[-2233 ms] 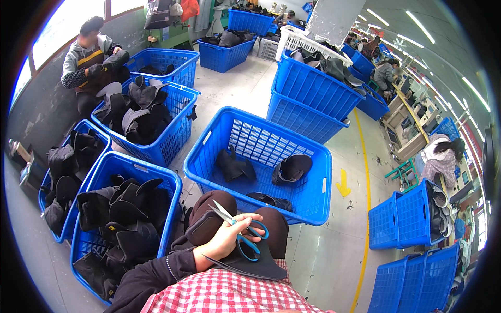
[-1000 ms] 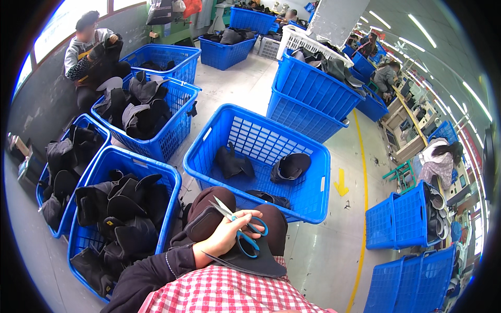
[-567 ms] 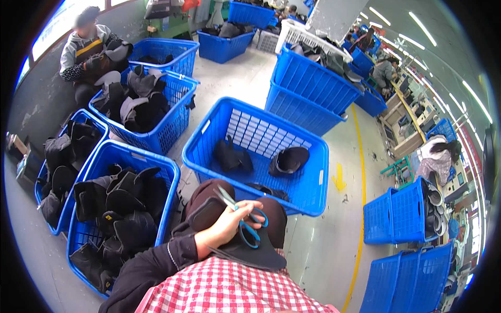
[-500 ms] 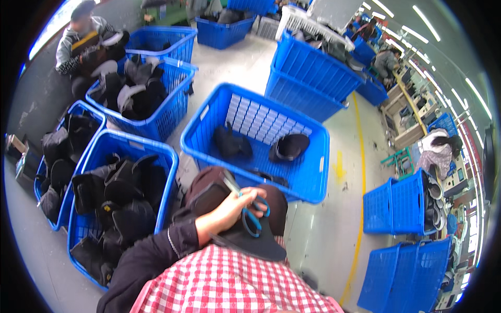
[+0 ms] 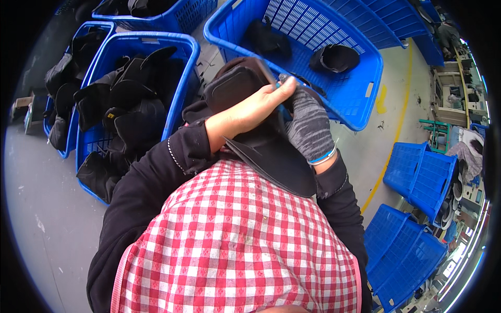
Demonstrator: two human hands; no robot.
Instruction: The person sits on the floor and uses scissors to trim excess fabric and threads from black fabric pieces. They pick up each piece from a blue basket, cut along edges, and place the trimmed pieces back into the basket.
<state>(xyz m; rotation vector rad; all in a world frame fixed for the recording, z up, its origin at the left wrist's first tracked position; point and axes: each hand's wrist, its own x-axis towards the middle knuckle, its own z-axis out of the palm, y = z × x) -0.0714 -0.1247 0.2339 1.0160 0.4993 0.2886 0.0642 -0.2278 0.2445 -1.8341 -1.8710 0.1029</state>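
Observation:
Black caps lie bunched against my apron, the front one a black cap [image 5: 276, 161] with its curved brim pointing toward me. A dark brown-black cap part [image 5: 235, 86] rises behind it. My bare left hand [image 5: 250, 112] rests over the caps, thumb stretched toward the right hand, its other fingers mostly hidden. Meeting it is my right hand [image 5: 311, 128] in a grey knitted glove, fingers curled in. Between the two hands is a pair of scissors with blue handles [image 5: 280, 86]; the blade is blurred, and both hands appear closed on it.
Ahead stands a blue basket [image 5: 373, 88] with a few black caps inside. At left, another blue basket [image 5: 194, 55] is filled with black caps, beside a narrower blue basket [image 5: 107, 31]. Stacked blue crates [image 5: 412, 180] stand at right, past a yellow floor line [image 5: 383, 180].
My gloved right hand has come into view and met the left at the scissors. The view has tilted down, so the baskets sit higher and more of the apron shows.

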